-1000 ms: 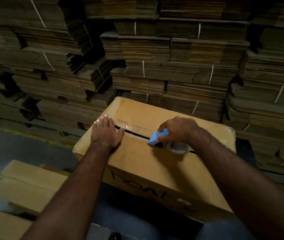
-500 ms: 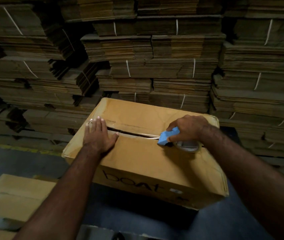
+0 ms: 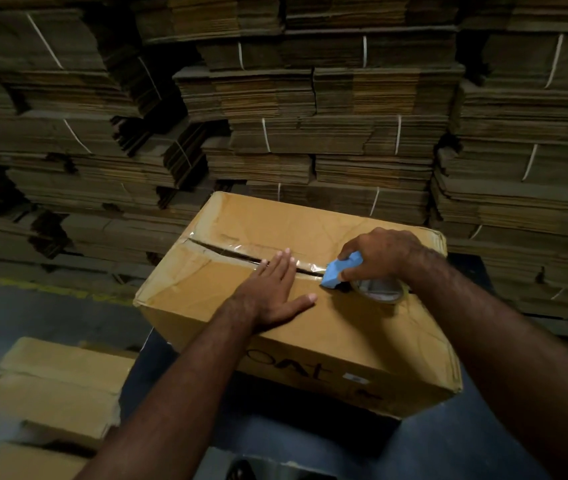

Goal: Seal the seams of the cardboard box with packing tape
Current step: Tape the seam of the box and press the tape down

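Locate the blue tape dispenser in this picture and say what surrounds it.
In the head view, the blue tape dispenser sits right of centre on the cardboard box, held by the right hand over the top seam, with the left hand flat beside it.

1. The box (image 3: 310,327) top is bare at its far half and along the near right edge; a hand could pass there.
2. The left hand (image 3: 270,292) lies flat over the middle seam, with the right hand (image 3: 376,258) and tape roll (image 3: 379,291) just beside it, blocking that stretch.
3. Stacks (image 3: 310,116) of flat cardboard wall off the far side, close behind the box.
4. A second box (image 3: 54,386) sits low at near left, with open floor (image 3: 33,317) beyond it.
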A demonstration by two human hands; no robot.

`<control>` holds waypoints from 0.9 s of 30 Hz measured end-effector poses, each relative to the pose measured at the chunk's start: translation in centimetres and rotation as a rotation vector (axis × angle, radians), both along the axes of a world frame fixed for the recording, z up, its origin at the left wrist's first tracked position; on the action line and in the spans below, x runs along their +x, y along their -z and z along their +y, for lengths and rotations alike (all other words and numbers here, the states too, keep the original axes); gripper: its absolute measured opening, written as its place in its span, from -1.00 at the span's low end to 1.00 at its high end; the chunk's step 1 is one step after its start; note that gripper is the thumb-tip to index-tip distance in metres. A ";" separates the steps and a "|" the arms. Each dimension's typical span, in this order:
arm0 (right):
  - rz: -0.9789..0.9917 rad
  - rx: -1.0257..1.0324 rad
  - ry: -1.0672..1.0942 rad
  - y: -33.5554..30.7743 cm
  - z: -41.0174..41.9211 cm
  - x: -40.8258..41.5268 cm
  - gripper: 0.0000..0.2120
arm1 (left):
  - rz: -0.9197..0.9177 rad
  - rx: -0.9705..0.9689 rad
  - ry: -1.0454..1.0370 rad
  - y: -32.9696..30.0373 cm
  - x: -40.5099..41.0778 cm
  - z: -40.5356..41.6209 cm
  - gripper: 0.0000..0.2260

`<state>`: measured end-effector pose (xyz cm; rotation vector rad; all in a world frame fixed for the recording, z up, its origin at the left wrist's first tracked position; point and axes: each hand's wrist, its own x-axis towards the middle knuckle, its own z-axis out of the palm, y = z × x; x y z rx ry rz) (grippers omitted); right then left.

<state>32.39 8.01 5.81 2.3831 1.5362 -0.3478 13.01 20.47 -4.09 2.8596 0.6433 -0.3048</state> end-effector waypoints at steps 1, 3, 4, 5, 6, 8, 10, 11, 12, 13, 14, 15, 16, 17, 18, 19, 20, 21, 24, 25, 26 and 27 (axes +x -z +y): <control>-0.003 0.003 -0.001 0.0 0.0 0.0 -0.45 | -0.006 -0.008 0.024 0.0 0.5 -0.6 -0.13; -0.007 0.013 -0.009 0.0 0.0 0.1 -0.45 | -0.020 -0.015 0.067 -0.1 1.6 -1.7 -0.15; -0.008 0.020 -0.012 0.0 0.0 0.1 -0.45 | -0.033 -0.020 0.082 -0.2 2.0 -2.0 -0.17; -0.011 0.028 -0.014 0.1 -0.1 0.2 -0.44 | -0.048 -0.022 0.087 -0.2 2.2 -2.1 -0.20; -0.015 0.032 -0.013 0.2 -0.1 0.2 -0.44 | -0.064 -0.025 0.080 0.0 2.3 -1.9 -0.23; -0.013 0.030 -0.010 0.4 -0.2 0.3 -0.44 | -0.107 -0.031 0.002 0.2 1.6 -0.9 -0.26; -0.010 0.030 -0.007 0.5 -0.2 0.3 -0.44 | -0.149 -0.025 -0.140 0.2 0.0 1.1 -0.26; -0.014 0.035 -0.009 0.6 -0.3 0.3 -0.44 | -0.152 -0.015 -0.209 0.1 -1.0 2.2 -0.26; -0.022 0.042 -0.010 0.7 -0.4 0.3 -0.45 | -0.141 0.004 -0.273 0.0 -2.0 3.4 -0.26; -0.033 0.051 -0.010 0.9 -0.4 0.3 -0.46 | -0.120 0.032 -0.336 -0.1 -2.9 4.5 -0.25; -0.044 0.060 -0.010 1.0 -0.5 0.3 -0.47 | -0.092 0.065 -0.402 -0.3 -3.7 5.5 -0.24; -0.054 0.069 -0.012 1.1 -0.6 0.3 -0.48 | -0.064 0.097 -0.471 -0.4 -4.1 6.4 -0.23; -0.062 0.077 -0.017 1.2 -0.7 0.3 -0.48 | -0.039 0.122 -0.535 -0.5 -4.4 7.2 -0.21; -0.069 0.085 -0.023 1.3 -0.7 0.4 -0.48 | -0.021 0.137 -0.584 -0.6 -4.5 7.8 -0.19; -0.074 0.091 -0.028 1.4 -0.8 0.4 -0.47 | -0.007 0.140 -0.613 -0.7 -4.4 8.2 -0.16; -0.076 0.093 -0.035 1.4 -0.8 0.5 -0.47 | 0.003 0.134 -0.629 -0.7 -4.2 8.5 -0.12; -0.080 0.095 -0.040 1.4 -0.8 0.6 -0.47 | 0.012 0.123 -0.643 -0.7 -3.9 8.6 -0.08; -0.079 0.099 -0.044 1.4 -0.9 0.7 -0.46 | 0.023 0.116 -0.661 -0.7 -3.5 8.6 -0.03; -0.036 0.146 -0.052 1.0 -1.7 1.3 -0.43 | 0.085 0.126 -0.726 -0.6 -2.5 8.7 0.09; -0.014 0.161 -0.053 0.7 -2.0 1.7 -0.44 | 0.113 0.134 -0.739 -0.7 -2.3 8.8 0.10; 0.005 0.170 -0.058 0.4 -2.3 2.0 -0.45 | 0.141 0.143 -0.749 -0.8 -2.2 8.9 0.11; 0.013 0.171 -0.063 0.3 -2.7 2.4 -0.46 | 0.166 0.152 -0.756 -0.9 -2.2 9.0 0.11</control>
